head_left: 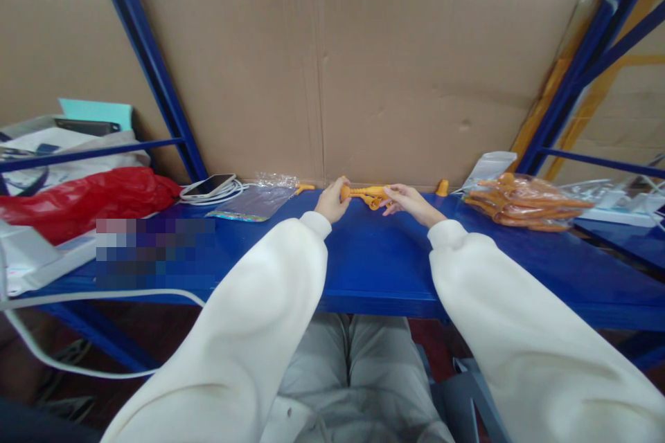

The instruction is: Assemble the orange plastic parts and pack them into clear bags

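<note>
Over the far part of the blue shelf top (382, 263), both my hands grip a ribbed orange plastic piece (366, 191), held roughly level. My left hand (332, 201) is closed around its rounded left end. At the other end, the fingers of my right hand (410, 203) pinch it. Just below is a second orange plastic part (373, 203) with a round, ring-like end, close to my right fingertips; whether they touch it I cannot tell. A small orange cap-like piece (442, 187) stands right of my right hand. Another orange piece (305, 187) lies left of my left hand.
A clear plastic bag (257, 201) lies on the left, beside a phone (210, 185) and coiled white cable (223, 192). Further left is a red plastic bag (98, 197). Bagged orange parts (524, 204) sit at right. A cardboard wall (364, 83) closes the back.
</note>
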`<state>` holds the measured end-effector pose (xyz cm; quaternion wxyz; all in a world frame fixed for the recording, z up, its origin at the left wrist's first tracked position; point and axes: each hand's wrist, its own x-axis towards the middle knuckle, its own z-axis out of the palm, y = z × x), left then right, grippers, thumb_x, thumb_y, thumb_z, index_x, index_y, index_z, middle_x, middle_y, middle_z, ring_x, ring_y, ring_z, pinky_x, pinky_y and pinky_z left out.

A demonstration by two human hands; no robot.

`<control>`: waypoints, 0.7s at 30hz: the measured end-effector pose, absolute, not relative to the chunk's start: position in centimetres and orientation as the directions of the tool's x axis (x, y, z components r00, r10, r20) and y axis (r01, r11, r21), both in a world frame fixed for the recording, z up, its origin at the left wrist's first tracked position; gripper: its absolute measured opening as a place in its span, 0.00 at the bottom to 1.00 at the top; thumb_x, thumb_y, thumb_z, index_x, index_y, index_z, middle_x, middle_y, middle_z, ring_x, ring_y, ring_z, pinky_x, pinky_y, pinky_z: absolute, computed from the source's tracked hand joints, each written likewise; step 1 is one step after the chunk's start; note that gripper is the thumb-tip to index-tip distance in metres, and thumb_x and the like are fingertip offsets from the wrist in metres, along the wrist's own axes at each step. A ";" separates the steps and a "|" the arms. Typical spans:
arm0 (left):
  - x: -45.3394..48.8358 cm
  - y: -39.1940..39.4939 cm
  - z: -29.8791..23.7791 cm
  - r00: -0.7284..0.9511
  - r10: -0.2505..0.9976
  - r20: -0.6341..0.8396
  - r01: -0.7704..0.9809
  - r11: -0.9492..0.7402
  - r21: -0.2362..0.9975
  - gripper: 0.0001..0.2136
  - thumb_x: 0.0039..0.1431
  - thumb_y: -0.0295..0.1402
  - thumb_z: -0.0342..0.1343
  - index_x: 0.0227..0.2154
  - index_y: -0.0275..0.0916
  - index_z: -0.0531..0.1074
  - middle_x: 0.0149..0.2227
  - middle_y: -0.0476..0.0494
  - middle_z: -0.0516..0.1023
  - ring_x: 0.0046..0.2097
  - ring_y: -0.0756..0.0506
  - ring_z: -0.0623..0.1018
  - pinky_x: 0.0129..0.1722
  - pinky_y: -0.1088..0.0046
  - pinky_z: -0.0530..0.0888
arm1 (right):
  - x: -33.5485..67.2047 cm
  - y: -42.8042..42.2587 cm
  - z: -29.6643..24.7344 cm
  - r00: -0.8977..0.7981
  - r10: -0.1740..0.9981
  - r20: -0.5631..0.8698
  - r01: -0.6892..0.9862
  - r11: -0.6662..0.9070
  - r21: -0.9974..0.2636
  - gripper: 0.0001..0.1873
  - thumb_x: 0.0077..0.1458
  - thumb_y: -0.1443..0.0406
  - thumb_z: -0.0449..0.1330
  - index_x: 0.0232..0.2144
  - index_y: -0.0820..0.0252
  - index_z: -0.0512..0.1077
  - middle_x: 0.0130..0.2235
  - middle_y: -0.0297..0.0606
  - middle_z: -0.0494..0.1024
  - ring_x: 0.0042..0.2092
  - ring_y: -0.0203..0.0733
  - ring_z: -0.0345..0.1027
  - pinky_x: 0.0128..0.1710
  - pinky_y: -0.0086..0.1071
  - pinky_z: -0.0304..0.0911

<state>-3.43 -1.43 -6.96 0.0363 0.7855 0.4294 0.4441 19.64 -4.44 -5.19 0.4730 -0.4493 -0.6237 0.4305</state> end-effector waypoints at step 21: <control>-3.2 -1.6 -6.9 0.266 0.681 0.682 0.614 -0.665 0.425 0.14 0.54 0.23 0.58 0.43 0.40 0.69 0.43 0.44 0.79 0.46 0.44 0.80 0.49 0.67 0.76 | 19.1 -5.4 -4.2 -0.066 0.993 0.102 0.240 0.115 -0.964 0.28 0.63 0.45 0.53 0.28 0.63 0.69 0.18 0.40 0.76 0.17 0.36 0.70 0.15 0.23 0.60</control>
